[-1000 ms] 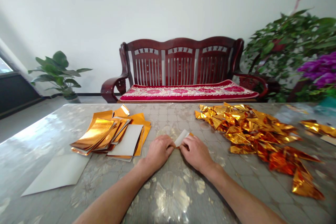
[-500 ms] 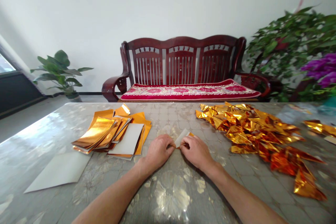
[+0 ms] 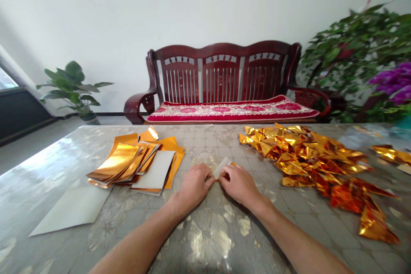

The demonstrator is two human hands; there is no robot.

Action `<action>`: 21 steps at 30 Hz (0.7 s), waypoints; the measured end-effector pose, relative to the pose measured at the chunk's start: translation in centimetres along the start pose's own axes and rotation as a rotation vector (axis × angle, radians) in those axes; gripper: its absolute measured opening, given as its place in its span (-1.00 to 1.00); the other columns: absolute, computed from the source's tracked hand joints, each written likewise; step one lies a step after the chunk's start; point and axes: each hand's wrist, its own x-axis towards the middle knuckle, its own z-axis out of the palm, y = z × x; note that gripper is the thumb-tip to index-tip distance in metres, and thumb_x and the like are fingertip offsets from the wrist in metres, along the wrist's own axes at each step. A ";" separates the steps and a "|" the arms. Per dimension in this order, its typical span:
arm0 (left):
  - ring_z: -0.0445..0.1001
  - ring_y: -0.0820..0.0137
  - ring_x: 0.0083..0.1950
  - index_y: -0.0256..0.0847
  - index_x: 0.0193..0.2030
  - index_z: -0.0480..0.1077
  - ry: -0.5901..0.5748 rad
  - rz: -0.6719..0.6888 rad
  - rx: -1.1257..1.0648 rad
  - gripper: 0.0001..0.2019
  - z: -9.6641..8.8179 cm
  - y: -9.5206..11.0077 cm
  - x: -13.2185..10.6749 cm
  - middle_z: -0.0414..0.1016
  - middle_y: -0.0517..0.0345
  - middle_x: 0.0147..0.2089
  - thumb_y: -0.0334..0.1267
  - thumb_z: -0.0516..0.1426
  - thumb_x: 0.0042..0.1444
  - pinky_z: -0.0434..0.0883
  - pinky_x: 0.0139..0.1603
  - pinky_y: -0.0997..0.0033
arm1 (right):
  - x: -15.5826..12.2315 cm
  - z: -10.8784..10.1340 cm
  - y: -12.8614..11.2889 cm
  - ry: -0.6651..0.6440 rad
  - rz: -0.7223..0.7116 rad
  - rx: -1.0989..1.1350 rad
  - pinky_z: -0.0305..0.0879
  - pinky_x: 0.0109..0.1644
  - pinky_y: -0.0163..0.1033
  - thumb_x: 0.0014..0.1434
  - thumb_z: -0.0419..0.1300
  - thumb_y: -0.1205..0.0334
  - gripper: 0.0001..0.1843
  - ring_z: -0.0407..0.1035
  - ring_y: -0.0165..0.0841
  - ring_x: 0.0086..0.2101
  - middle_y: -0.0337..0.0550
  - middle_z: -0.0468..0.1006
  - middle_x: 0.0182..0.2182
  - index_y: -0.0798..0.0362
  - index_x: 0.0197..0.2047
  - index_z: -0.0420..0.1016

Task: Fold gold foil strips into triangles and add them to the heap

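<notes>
A small gold foil paper point(image 3: 222, 166), white side up and partly folded, lies on the marbled table point(image 3: 205, 231) near the middle. My left hand point(image 3: 194, 186) and my right hand point(image 3: 238, 184) sit side by side on it, fingers curled and pinching its near edge. To the left rests a fanned stack of flat gold sheets point(image 3: 138, 162). A heap of folded gold foil pieces point(image 3: 308, 158) spreads out on the right.
A single white sheet point(image 3: 72, 209) lies at the near left of the table. More foil pieces point(image 3: 390, 154) sit at the far right. Behind the table stand a dark wooden bench with a red cushion point(image 3: 224, 90), a potted plant point(image 3: 75, 90) and flowering plants point(image 3: 366, 55).
Both hands stay pinched on the small paper with hardly any movement. The view has tilted up slightly.
</notes>
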 end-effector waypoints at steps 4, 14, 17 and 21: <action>0.45 0.35 -0.20 -0.20 -0.43 0.44 0.008 -0.041 0.075 -0.84 0.0 0.6 0.0 0.49 0.14 -0.31 -0.32 0.12 0.17 0.27 -0.17 0.44 | 0.0 0.0 0.0 -0.004 0.003 0.003 -0.05 -0.33 -0.26 0.11 0.15 0.31 -0.89 0.34 -0.33 -0.30 -0.22 0.55 -0.42 -0.02 -0.43 0.47; 0.44 0.27 -0.15 -0.17 -0.37 0.50 0.028 -0.070 0.213 -0.82 0.3 1.0 0.1 0.50 0.09 -0.25 -0.20 0.13 0.20 0.28 -0.09 0.32 | 0.2 -0.1 0.1 -0.024 0.016 0.011 -0.04 -0.33 -0.26 0.13 0.18 0.29 -0.89 0.35 -0.34 -0.31 -0.23 0.56 -0.42 -0.02 -0.42 0.48; 0.43 0.26 -0.13 -0.18 -0.36 0.50 0.020 -0.080 0.228 -0.79 0.3 1.1 0.1 0.50 0.06 -0.23 -0.18 0.11 0.22 0.28 -0.07 0.30 | 0.2 -0.1 0.1 -0.023 0.015 0.010 -0.05 -0.34 -0.26 0.13 0.17 0.29 -0.89 0.35 -0.35 -0.31 -0.24 0.56 -0.42 -0.01 -0.43 0.47; 0.42 0.24 -0.11 -0.18 -0.35 0.50 0.017 -0.109 0.234 -0.78 0.4 1.2 0.1 0.50 0.05 -0.21 -0.17 0.09 0.23 0.28 -0.06 0.29 | 0.2 -0.1 0.1 -0.020 0.011 0.011 -0.05 -0.34 -0.26 0.14 0.18 0.28 -0.88 0.35 -0.35 -0.32 -0.24 0.56 -0.43 -0.01 -0.43 0.47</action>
